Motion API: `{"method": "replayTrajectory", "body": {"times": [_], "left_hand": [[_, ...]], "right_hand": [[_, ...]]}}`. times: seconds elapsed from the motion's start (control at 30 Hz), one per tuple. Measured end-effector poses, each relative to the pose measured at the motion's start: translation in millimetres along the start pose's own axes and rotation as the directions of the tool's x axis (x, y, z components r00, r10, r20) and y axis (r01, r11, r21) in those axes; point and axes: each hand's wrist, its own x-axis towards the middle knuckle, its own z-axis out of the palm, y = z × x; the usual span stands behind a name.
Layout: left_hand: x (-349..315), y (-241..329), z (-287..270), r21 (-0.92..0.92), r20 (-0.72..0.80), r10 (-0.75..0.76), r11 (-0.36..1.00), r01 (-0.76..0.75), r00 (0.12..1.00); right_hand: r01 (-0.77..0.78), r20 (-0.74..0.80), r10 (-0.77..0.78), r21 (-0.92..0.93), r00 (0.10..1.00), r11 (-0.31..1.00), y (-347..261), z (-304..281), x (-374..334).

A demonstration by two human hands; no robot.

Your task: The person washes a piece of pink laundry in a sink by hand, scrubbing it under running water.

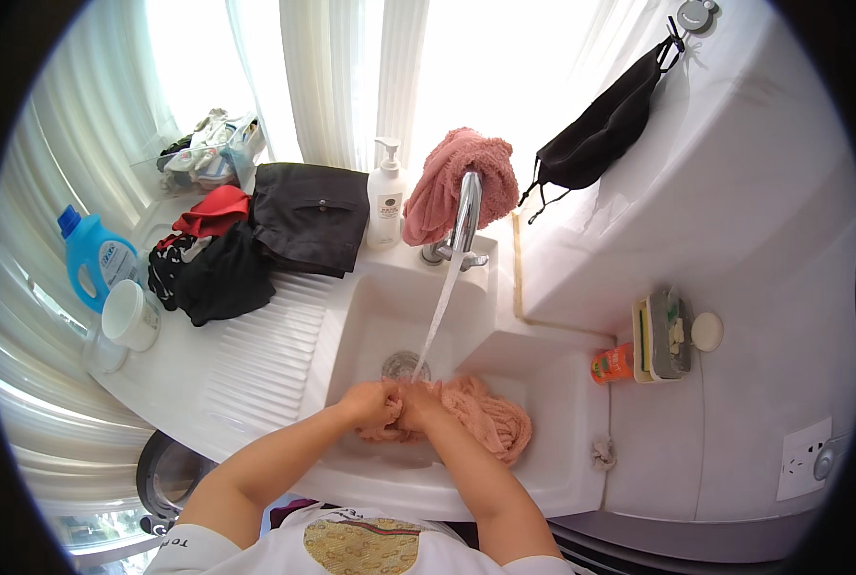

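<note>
A wet pink towel (493, 419) lies bunched in the white sink (361, 326), spreading to the right of my hands. My left hand (370, 402) has its fingers closed round a fold of it. Right beside it, my right hand (418, 402) is closed on the same towel, its fingers partly hidden. From the chrome faucet (466, 213) a stream of water falls onto or just by my hands. The metal drain (406, 366) shows just beyond them. Another pink fluffy cloth (450, 182) is draped over the top of the faucet.
Left on the ribbed washboard counter (270, 340) lie dark clothes (225, 273), black folded shorts (311, 216), a white pump bottle (387, 196), a blue detergent jug (97, 257) and a white tub (131, 314). A black mask (596, 144) hangs right. A wall-mounted soap holder (670, 337) holds sponges.
</note>
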Motion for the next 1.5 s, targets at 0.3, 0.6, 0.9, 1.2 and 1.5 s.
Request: {"method": "replayTrajectory", "body": {"times": [0.3,0.6,0.9,1.2,1.5], "left_hand": [[-17,-3,-56,-0.101,-0.403,0.217,0.955,-0.278,0.889],[17,-20,6,0.183,-0.170,0.053,0.983,-0.021,0.984],[44,0,43,-0.819,0.488,-0.167,-0.426,0.383,0.857],[55,25,3,-0.851,0.311,-0.150,-0.484,0.205,0.939],[16,45,-42,-0.950,0.122,0.005,-0.289,0.118,0.993]], "right_hand": [[0.023,-0.348,0.118,0.376,0.930,0.926,58,-59,-28],[0.000,-0.525,0.204,0.362,0.826,0.932,57,-19,-37],[0.150,-0.282,0.077,0.701,0.956,0.697,8,-44,-85],[-0.019,0.193,-0.214,0.784,0.957,0.620,84,-29,-71],[0.262,-0.289,0.097,0.939,0.952,0.225,-21,-41,7]]}}
